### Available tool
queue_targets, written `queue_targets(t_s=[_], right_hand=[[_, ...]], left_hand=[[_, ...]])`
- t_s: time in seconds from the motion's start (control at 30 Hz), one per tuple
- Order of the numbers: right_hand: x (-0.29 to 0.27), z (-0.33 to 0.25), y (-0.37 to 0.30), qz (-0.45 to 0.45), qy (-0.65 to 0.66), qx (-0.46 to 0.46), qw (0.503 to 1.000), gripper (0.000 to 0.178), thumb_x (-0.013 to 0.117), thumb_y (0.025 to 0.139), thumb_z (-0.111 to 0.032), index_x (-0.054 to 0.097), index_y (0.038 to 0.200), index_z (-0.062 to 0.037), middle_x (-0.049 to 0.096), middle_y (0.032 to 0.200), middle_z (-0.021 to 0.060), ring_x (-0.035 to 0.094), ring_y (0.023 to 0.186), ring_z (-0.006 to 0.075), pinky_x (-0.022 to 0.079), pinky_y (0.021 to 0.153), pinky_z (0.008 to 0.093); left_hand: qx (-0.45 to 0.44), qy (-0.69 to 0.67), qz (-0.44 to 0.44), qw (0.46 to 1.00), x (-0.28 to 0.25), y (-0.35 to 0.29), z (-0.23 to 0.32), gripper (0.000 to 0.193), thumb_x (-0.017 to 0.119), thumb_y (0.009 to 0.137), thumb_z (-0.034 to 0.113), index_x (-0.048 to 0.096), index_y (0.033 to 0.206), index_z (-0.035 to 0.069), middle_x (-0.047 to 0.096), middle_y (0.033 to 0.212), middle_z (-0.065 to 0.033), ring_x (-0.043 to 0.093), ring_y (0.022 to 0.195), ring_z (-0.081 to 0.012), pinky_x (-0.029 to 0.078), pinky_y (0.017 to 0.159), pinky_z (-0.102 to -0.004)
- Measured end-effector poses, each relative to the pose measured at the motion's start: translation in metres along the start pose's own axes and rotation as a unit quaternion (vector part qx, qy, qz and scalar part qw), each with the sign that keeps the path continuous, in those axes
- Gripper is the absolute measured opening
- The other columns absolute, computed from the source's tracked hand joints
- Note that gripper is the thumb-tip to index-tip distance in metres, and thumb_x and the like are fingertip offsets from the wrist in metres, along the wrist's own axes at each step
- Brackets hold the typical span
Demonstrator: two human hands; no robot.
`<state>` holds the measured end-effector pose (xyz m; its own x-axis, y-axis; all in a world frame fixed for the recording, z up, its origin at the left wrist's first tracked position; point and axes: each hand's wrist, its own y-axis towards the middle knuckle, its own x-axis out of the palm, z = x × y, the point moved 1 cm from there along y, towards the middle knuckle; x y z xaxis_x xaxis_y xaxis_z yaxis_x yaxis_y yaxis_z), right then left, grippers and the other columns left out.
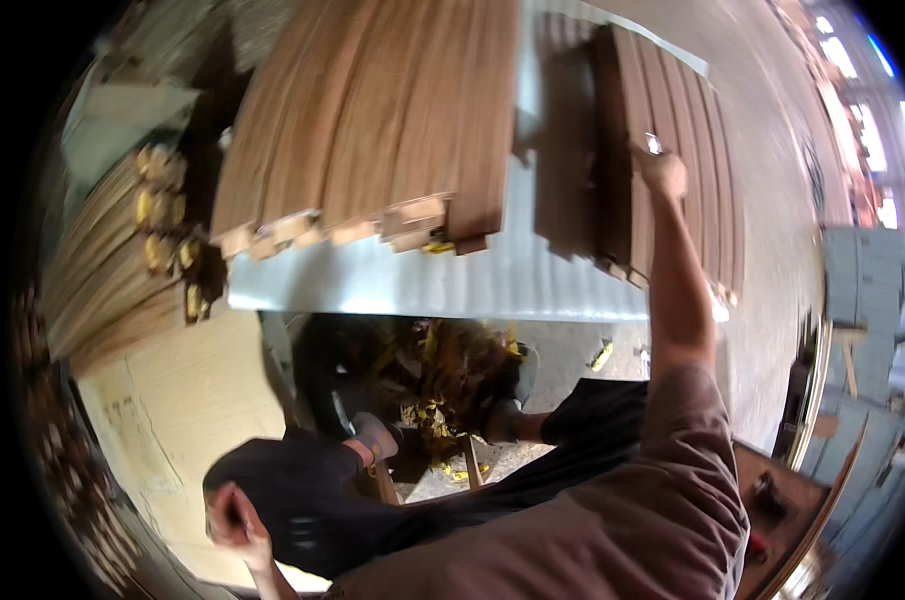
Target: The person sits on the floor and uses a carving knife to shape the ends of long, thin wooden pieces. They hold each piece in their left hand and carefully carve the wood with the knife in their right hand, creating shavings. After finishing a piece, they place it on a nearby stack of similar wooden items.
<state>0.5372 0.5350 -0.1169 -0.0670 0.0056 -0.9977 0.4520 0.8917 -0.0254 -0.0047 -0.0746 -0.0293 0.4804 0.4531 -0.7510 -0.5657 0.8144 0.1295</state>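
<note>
Wooden boards (685, 185) are stacked at upper right on a pale sheet (423, 292), presumably for protection from scuffing. The right hand (663, 175) is held over them; whether a small bright object (653, 143) is grasped cannot be told. At lower left, the left hand (239, 528) is loosely curled, apparently empty.

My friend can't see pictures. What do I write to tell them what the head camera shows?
A person's right hand is stretched out to a narrow stack of brown wooden boards, a small bright thing at it; the left hand is near their knee. A wider stack sits leftward on a shiny sheet, with yellow scraps between the person's feet.
</note>
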Motion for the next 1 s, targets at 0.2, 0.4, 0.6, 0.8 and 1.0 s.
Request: queue_targets(t_s=[0.2,0.4,0.6,0.8,1.0], right_hand=[[0.02,0.082,-0.073,-0.275,0.274,-0.228,0.893,0.033,0.06,0.1,-0.036,0.066,0.089,-0.0052,0.055,0.064,0.0022,0.049,0.055,0.0104,0.038,0.05,0.0311],[-0.009,0.028,-0.288,-0.273,-0.078,-0.519,0.806,0.03,0.062,0.092,-0.026,0.068,0.086,0.0027,0.067,0.082,0.0257,0.066,0.079,0.0448,0.05,0.069,0.0487],[-0.019,0.005,-0.391,-0.329,0.016,-0.489,0.808,0.029,0.072,0.085,-0.029,0.065,0.081,-0.002,0.066,0.072,0.0197,0.067,0.072,0.0407,0.051,0.065,0.0457],[0.001,-0.007,-0.385,-0.265,0.037,-0.513,0.816,0.025,0.074,0.084,-0.027,0.064,0.079,-0.0039,0.069,0.074,0.0182,0.067,0.074,0.0412,0.052,0.066,0.0488],[0.003,-0.022,-0.378,-0.265,0.02,-0.507,0.82,0.024,0.074,0.085,-0.026,0.066,0.086,-0.0028,0.07,0.077,0.0181,0.068,0.077,0.0415,0.053,0.067,0.0464]], left_hand=[[-0.068,-0.135,0.036,0.988,-0.029,0.037,0.009,0.016,0.068,0.088,-0.004,0.07,0.103,-0.001,0.065,0.083,-0.0029,0.06,0.073,-0.0088,0.047,0.062,-0.0228],[-0.389,-0.466,0.105,0.787,-0.01,0.13,-0.117,0.014,0.067,0.091,0.008,0.063,0.104,0.004,0.063,0.093,-0.0074,0.064,0.089,-0.02,0.056,0.079,-0.035],[-0.529,-0.547,0.048,0.647,0.102,0.207,-0.184,0.045,0.079,0.087,0.024,0.052,0.116,0.002,0.059,0.108,-0.0161,0.064,0.1,-0.0311,0.058,0.09,-0.0466],[-0.528,-0.561,0.025,0.637,0.136,0.235,-0.166,0.044,0.083,0.084,0.038,0.06,0.106,0.008,0.061,0.107,-0.0118,0.066,0.093,-0.0296,0.059,0.08,-0.0447],[-0.488,-0.539,0.057,0.684,0.143,0.241,-0.171,0.03,0.078,0.089,0.031,0.063,0.097,0.007,0.064,0.097,-0.0065,0.066,0.084,-0.0223,0.059,0.075,-0.034]])
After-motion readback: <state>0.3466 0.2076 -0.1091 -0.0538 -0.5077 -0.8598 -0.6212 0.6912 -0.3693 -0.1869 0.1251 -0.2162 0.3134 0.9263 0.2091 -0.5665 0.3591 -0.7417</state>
